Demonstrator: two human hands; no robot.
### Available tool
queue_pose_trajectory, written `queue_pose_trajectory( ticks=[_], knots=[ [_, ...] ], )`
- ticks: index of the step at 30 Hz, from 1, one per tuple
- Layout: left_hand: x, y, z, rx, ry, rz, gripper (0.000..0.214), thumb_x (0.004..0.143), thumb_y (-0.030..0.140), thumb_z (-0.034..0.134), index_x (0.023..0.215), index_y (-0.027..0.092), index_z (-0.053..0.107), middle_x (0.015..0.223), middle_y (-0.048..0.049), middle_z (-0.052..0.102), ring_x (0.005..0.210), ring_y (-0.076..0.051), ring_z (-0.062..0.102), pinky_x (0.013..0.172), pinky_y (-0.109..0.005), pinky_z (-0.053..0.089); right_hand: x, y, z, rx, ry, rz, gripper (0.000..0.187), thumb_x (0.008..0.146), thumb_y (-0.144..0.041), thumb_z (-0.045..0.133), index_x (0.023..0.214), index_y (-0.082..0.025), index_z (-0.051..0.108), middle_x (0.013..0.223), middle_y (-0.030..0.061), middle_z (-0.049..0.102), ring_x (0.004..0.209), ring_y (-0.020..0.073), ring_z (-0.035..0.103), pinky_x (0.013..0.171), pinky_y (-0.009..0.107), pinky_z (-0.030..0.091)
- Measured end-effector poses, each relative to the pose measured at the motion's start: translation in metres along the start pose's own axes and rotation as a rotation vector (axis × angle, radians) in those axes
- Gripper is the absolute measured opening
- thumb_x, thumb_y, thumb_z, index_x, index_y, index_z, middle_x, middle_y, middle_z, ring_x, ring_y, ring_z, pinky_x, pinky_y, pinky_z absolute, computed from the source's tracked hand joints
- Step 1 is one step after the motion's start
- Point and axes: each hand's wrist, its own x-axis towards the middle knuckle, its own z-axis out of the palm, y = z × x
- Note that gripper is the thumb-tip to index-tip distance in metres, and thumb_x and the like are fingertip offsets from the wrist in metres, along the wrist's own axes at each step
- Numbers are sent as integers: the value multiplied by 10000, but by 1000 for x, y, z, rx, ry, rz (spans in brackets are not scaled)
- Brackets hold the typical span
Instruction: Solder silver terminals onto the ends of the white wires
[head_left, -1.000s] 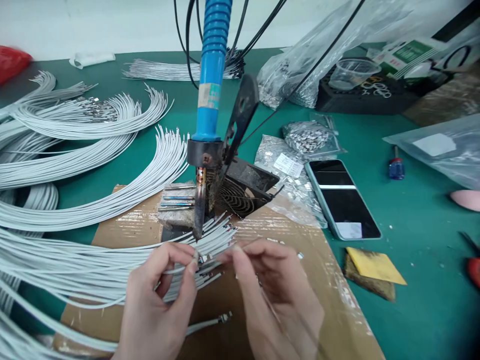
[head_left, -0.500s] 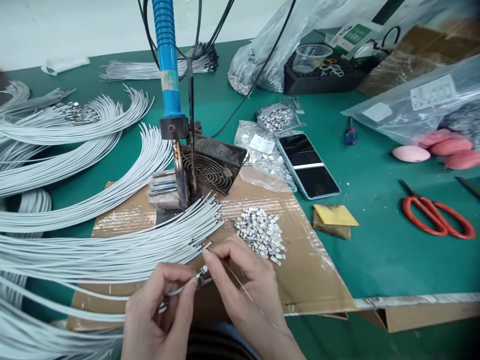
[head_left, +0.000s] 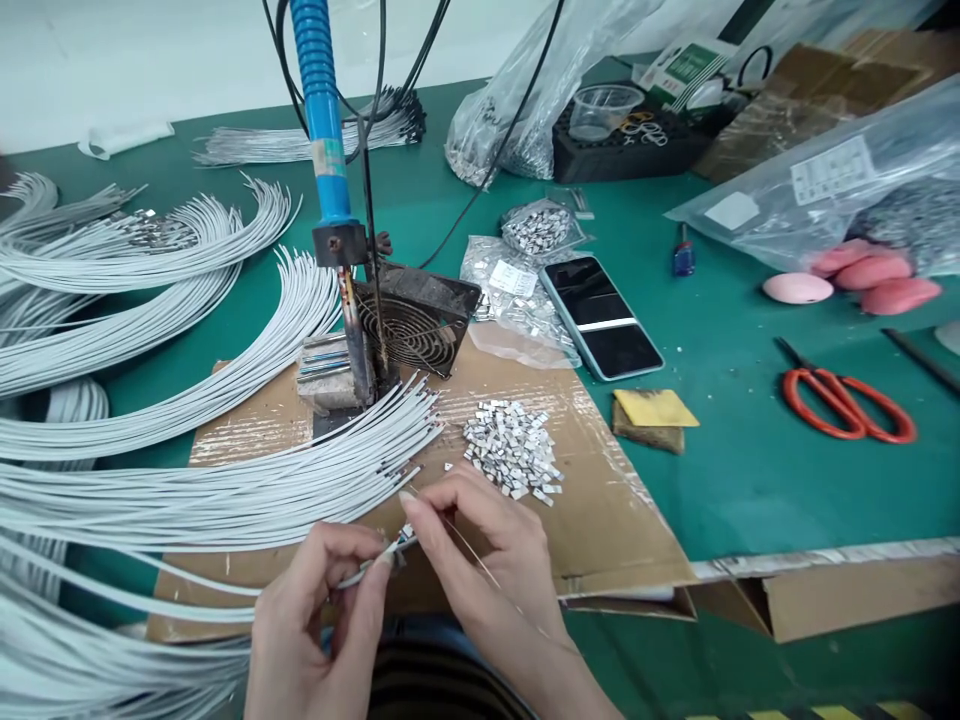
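My left hand [head_left: 319, 625] pinches the end of one thin white wire [head_left: 358, 574] over the near edge of a cardboard sheet [head_left: 600, 520]. My right hand [head_left: 480, 560] meets it fingertip to fingertip, pinching a small metal terminal [head_left: 406, 534] at the wire's tip and a thin strand of solder wire [head_left: 465, 545]. A fan of white wires [head_left: 225, 500] lies just left of both hands. A pile of small metal terminals [head_left: 512, 450] sits on the cardboard beyond my right hand. A blue-handled soldering iron [head_left: 330, 200] stands upright in a stand further back.
A black fan [head_left: 412, 325] sits behind the iron. A phone [head_left: 600, 315], bags of terminals [head_left: 540, 228], a yellow sponge [head_left: 652, 415], red scissors [head_left: 847, 400], a small screwdriver [head_left: 682, 255] and pink objects [head_left: 862, 275] lie on the green table [head_left: 750, 480]. More wire bundles [head_left: 135, 260] fill the left.
The view has pulled back and shifted, so the iron now stands further off. My hands came down toward the cardboard's near edge, still pinched together on the wire tip.
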Motion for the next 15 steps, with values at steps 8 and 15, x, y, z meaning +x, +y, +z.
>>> queue_pose_trajectory(
  ticks=[8,15],
  knots=[
    [0,2,-1,12,-11,-10,137,958,323,641,871,233,699,761,-5,723,715,-158,658,534,-201,438,1,0,1,14,-3,25,302,983,-199,638,691,-195,565,662,-39,552,644,118,510,610,243,402],
    [1,11,-2,-15,25,-42,139,910,329,699,824,221,712,719,6,711,640,-150,644,582,-193,512,1,1,2,14,-12,65,317,985,-234,641,678,-192,570,652,-41,545,629,113,512,589,241,389]
  ],
)
